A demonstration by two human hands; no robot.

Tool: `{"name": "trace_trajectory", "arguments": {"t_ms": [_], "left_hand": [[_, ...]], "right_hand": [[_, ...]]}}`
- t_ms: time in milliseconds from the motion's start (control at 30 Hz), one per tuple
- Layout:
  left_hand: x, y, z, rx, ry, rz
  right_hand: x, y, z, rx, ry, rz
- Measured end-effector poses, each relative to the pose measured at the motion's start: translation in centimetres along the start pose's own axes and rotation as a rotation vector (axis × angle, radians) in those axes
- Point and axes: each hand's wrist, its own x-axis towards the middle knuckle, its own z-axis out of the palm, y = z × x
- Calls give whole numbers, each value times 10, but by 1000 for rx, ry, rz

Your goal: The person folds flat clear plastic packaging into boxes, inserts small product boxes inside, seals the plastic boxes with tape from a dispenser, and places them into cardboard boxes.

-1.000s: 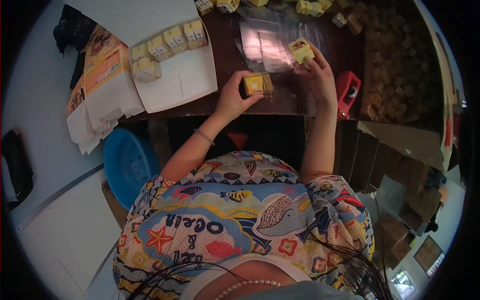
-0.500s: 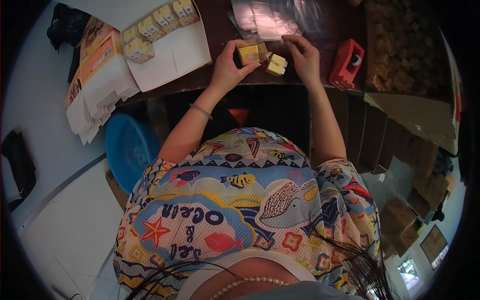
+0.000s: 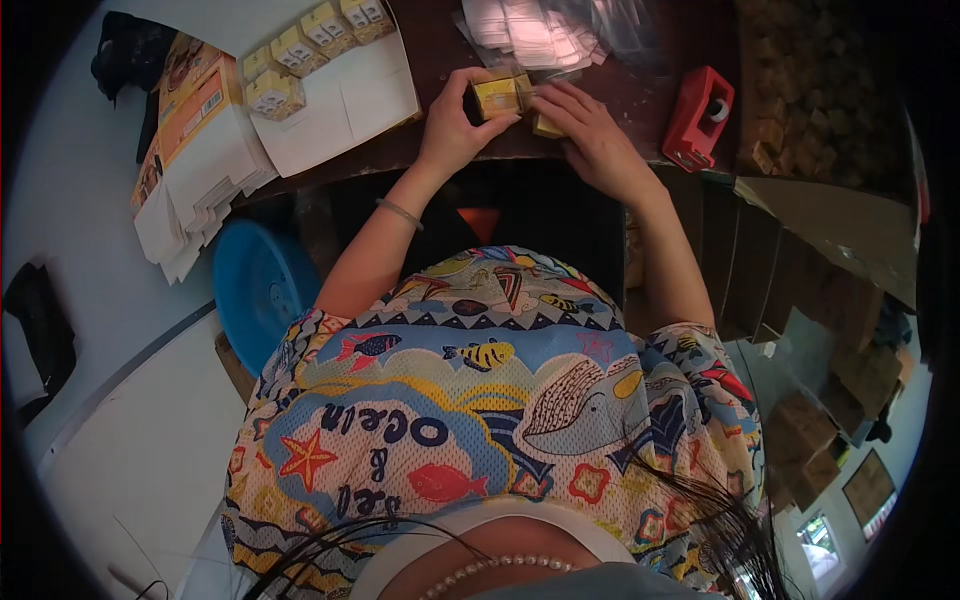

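Note:
Between the thumb and fingers of my left hand (image 3: pixel 452 122) is a small yellow box (image 3: pixel 497 97), with clear plastic showing around its upper and right sides. My right hand (image 3: pixel 592 133) is closed, its fingertips meeting the right end of that box and its plastic. What those fingers grip, if anything, is hidden. A second small yellow box (image 3: pixel 546 127) shows partly beneath the right fingers. Just beyond both hands lies a spread of pale paper slips (image 3: pixel 530 38) in or beside clear plastic.
A red tape dispenser (image 3: pixel 697 120) stands to the right on the dark table (image 3: pixel 440 50). Several yellow boxes (image 3: pixel 300 55) sit on a white carton sheet (image 3: pixel 345 105) at left, beside stacked flat cartons (image 3: pixel 200 150). Many small boxes (image 3: pixel 815 100) fill the far right. A blue basin (image 3: pixel 262 290) is below.
My right hand has moved from the paper slips down and left to the held box's end, now covering most of the second box. My left hand keeps its box, shifted slightly upward.

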Motion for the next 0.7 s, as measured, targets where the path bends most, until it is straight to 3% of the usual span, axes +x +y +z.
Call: {"name": "trace_trajectory", "arguments": {"t_ms": [33, 133, 233, 267, 367, 500, 700], "left_hand": [[0, 0, 0, -13, -8, -10], [0, 1, -2, -36, -17, -23], [1, -2, -2, -29, -28, -5], [2, -1, -2, -28, -44, 6], [0, -4, -2, -53, -102, -23], [-1, -5, -1, -72, -129, -29], [-1, 0, -2, -72, -69, 18]], "right_hand": [[1, 7, 0, -26, -38, -45], [7, 16, -18, 40, -7, 104], [28, 12, -45, 392, 244, 174], [35, 3, -51, 599, 244, 176], [60, -25, -60, 626, 24, 165], [75, -26, -30, 75, -52, 28], [53, -38, -18, -124, 183, -53]]}}
